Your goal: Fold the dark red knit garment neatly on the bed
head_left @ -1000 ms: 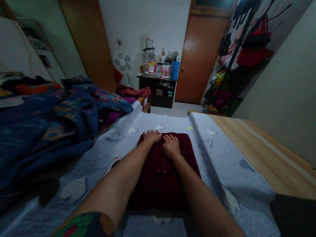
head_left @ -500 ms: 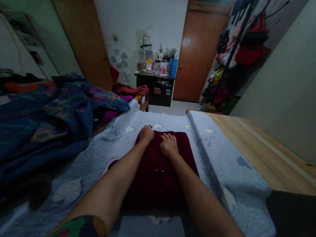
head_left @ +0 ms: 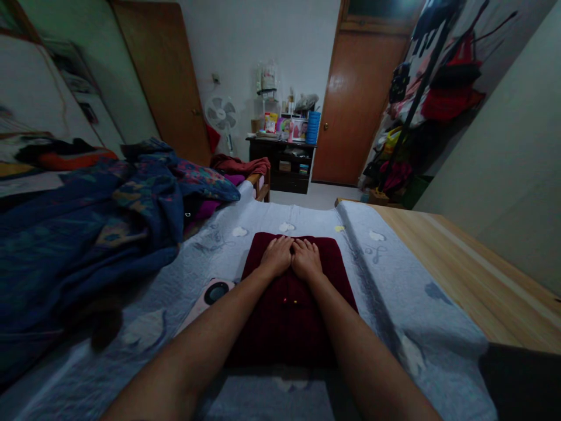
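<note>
A folded dark maroon garment lies flat on the bed, with two small shiny dots near its middle. Both palms rest on its far half, side by side. My left hand lies flat with fingers stretched forward, its thumb side close against the other hand. My right hand is likewise flat on the cloth, fingers slightly spread. Neither hand grips anything. Beside the garment's left edge is a pink phone with a large round dark camera, partly hidden by my left forearm.
A light blue patterned sheet covers the bed. Heaped blue floral clothes fill the left side. Bare wooden board runs along the right. Beyond stand a fan, a dark cabinet and a wooden door.
My left hand has moved right from the garment's far left corner and flattened beside my right hand. The phone shows more from behind my forearm. The view has shifted slightly.
</note>
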Tool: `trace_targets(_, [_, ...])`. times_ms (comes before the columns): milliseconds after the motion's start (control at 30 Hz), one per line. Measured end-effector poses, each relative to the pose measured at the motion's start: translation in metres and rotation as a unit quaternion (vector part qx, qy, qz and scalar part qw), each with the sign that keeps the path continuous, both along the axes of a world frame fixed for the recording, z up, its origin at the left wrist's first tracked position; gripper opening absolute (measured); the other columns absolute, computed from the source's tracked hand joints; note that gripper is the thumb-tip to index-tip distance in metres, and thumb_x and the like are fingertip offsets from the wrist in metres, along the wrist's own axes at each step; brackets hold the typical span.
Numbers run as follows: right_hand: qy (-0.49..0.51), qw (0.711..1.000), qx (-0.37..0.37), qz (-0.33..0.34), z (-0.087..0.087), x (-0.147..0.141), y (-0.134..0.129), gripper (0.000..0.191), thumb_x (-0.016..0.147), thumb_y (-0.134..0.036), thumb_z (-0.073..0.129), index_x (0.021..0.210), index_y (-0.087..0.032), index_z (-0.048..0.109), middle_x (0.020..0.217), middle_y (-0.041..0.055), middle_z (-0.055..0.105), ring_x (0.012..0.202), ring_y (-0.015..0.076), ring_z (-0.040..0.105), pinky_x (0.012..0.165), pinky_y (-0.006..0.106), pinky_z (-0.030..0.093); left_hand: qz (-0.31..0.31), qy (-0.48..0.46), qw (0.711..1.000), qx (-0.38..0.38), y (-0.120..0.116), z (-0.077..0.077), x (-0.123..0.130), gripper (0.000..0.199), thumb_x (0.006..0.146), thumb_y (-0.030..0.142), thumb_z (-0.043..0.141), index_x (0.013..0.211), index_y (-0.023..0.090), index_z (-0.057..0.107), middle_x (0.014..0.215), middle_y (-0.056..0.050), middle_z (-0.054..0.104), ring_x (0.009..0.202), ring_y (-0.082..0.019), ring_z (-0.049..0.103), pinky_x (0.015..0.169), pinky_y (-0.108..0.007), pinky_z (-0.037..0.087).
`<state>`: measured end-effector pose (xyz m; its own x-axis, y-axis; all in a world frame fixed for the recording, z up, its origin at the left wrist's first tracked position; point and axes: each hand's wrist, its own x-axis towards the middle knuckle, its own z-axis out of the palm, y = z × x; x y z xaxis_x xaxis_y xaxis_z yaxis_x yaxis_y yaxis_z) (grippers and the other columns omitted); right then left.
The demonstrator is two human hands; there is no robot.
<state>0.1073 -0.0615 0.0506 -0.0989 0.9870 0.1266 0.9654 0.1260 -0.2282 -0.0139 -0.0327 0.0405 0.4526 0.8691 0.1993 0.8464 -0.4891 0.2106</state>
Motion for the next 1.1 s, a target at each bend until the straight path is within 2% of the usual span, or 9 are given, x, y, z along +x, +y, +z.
trace_targets(200, [-0.022, 0.999, -0.028, 0.035, 0.001, 0.006, 0.013, 0.051, 0.091, -0.029, 0.033, 0.142, -0.024, 0.037, 0.149, 0.0015, 0.036, 0.138, 0.0210, 0.025, 0.112, 0.041, 0.014, 0.007, 0.026, 0.999, -0.019, -0.003, 0.005, 0.000, 0.051, 0.091, 0.020, 0.032, 0.142, 0.013, 0.034, 0.148, -0.011, 0.038, 0.136, -0.020, 0.033, 0.112, -0.036, 0.021])
trace_targets(433, [-0.031, 0.998, -0.039, 0.046, 0.008, 0.006, 0.030, 0.048, 0.090, -0.030, 0.034, 0.136, -0.024, 0.045, 0.140, 0.0041, 0.049, 0.130, 0.0216, 0.039, 0.107, 0.040, 0.023, 0.021, 0.002, 0.999, -0.031, -0.002, 0.001, 0.000, 0.055, 0.093, 0.022, 0.026, 0.146, 0.009, 0.022, 0.147, -0.013, 0.038, 0.136, -0.018, 0.032, 0.113, -0.038, 0.019])
trace_targets(500, [-0.032, 0.997, -0.043, 0.051, 0.010, 0.006, 0.034, 0.045, 0.091, -0.030, 0.032, 0.132, -0.023, 0.049, 0.136, 0.0057, 0.053, 0.126, 0.0215, 0.044, 0.104, 0.040, 0.026, 0.020, 0.002, 1.000, -0.023, -0.003, -0.001, 0.000, 0.054, 0.093, 0.023, 0.024, 0.146, 0.014, 0.025, 0.148, -0.010, 0.038, 0.137, -0.020, 0.030, 0.115, -0.044, 0.015])
trace_targets(600, [-0.037, 0.996, -0.056, 0.065, 0.014, 0.008, 0.039, 0.042, 0.093, -0.030, 0.029, 0.125, -0.022, 0.056, 0.132, 0.0067, 0.056, 0.123, 0.0209, 0.048, 0.102, 0.039, 0.029, 0.052, 0.001, 0.998, -0.024, -0.005, -0.001, -0.002, 0.051, 0.092, 0.027, 0.029, 0.143, 0.030, 0.033, 0.148, -0.001, 0.038, 0.140, -0.025, 0.022, 0.112, -0.061, 0.005])
trace_targets(700, [-0.039, 0.993, -0.074, 0.087, 0.017, 0.014, 0.045, 0.042, 0.094, -0.035, 0.028, 0.121, -0.024, 0.058, 0.131, 0.0044, 0.058, 0.120, 0.0190, 0.051, 0.099, 0.035, 0.032, 0.090, -0.005, 0.995, -0.048, -0.005, 0.000, -0.004, 0.049, 0.090, 0.034, 0.034, 0.138, 0.039, 0.039, 0.148, 0.004, 0.039, 0.141, -0.031, 0.017, 0.105, -0.072, 0.005])
trace_targets(833, [-0.043, 0.990, -0.102, 0.084, 0.017, 0.032, 0.055, 0.046, 0.094, -0.047, 0.029, 0.121, -0.025, 0.059, 0.129, 0.0062, 0.059, 0.117, 0.0219, 0.055, 0.096, 0.034, 0.037, 0.080, -0.002, 0.994, -0.070, -0.002, 0.002, -0.008, 0.049, 0.089, 0.037, 0.034, 0.138, 0.041, 0.038, 0.148, 0.004, 0.037, 0.140, -0.033, 0.016, 0.100, -0.077, 0.012])
trace_targets(933, [-0.040, 0.990, -0.119, 0.064, 0.016, 0.051, 0.063, 0.053, 0.093, -0.055, 0.029, 0.119, -0.023, 0.062, 0.125, 0.0087, 0.062, 0.114, 0.0241, 0.056, 0.093, 0.034, 0.039, 0.073, -0.007, 0.995, -0.067, -0.001, 0.000, -0.009, 0.050, 0.089, 0.037, 0.034, 0.138, 0.041, 0.038, 0.149, 0.004, 0.036, 0.140, -0.033, 0.017, 0.099, -0.078, 0.011])
trace_targets(1100, [-0.020, 0.991, -0.127, 0.041, 0.015, 0.082, 0.064, 0.049, 0.096, -0.048, 0.028, 0.118, -0.022, 0.064, 0.122, 0.0067, 0.064, 0.111, 0.0185, 0.059, 0.092, 0.025, 0.038, 0.073, -0.016, 0.995, -0.058, -0.002, -0.002, -0.008, 0.050, 0.089, 0.037, 0.034, 0.138, 0.039, 0.039, 0.149, 0.003, 0.037, 0.140, -0.033, 0.017, 0.100, -0.077, 0.009])
